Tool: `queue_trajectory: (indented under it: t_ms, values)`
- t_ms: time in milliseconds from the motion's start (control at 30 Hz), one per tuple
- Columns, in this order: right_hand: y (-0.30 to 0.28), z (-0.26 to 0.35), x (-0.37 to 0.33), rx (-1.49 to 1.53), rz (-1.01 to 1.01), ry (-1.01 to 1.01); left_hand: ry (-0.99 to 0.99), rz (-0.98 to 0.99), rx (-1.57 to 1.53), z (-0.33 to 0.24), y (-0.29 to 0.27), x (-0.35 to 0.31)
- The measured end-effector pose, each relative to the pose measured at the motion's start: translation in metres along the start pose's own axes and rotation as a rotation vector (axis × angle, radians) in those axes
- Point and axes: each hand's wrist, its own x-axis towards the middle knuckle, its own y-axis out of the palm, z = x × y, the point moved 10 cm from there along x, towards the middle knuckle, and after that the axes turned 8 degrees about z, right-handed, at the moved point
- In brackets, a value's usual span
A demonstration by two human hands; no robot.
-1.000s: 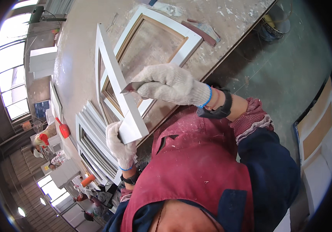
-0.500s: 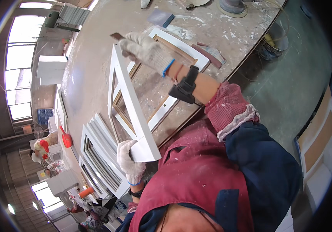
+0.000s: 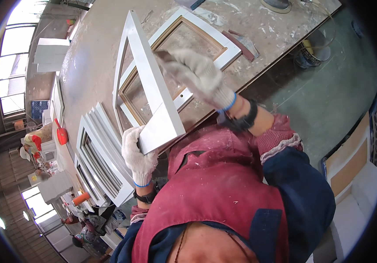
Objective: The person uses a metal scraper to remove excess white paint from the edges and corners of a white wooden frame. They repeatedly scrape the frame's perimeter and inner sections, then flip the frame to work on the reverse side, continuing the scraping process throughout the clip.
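A white frame stands tilted up on edge over the worktable. My left hand, in a white knit glove, grips its near lower corner. My right hand, gloved the same way, is closed around a small brown piece of sandpaper, which is blurred by motion. That piece is close to the upright edge of the white frame; whether it touches cannot be made out. Beneath them a second white frame with brown inner edges lies flat on the table, partly covered by the raised one.
The stained worktable ends at an edge by my apron. Reddish-brown strips lie right of the flat frame, with a round sander farther back. Stacked white frames stand at left. A bucket sits beyond the table's right edge.
My right hand with the sandpaper has come nearer, from the raised frame's far end down along it. My left hand keeps its grip. The view has shifted slightly.
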Motion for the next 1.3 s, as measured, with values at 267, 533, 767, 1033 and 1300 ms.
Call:
queue_trajectory:
  t_ms: [267, 533, 767, 1033, 1300]
  values:
    - [0.036, 0.092, -0.104, -0.519, 0.361, -0.469, 0.036, -0.016, 0.004, -0.015, 0.006, 0.011]
    - [-0.068, -0.007, -0.122, 0.341, -0.384, 0.181, 0.096, 0.15, 0.059, -0.021, 0.053, 0.017]
    - [-0.068, -0.039, -0.132, 0.084, -0.357, 0.458, 0.016, 0.382, 0.009, -0.009, 0.107, 0.004]
    - [-0.096, -0.072, -0.158, 0.276, -0.594, 0.524, -0.331, -0.222, 0.031, 0.112, 0.025, -0.047]
    - [-0.102, -0.073, -0.156, 0.122, -0.59, 0.508, -0.905, 0.002, 0.082, 0.204, 0.03, -0.104]
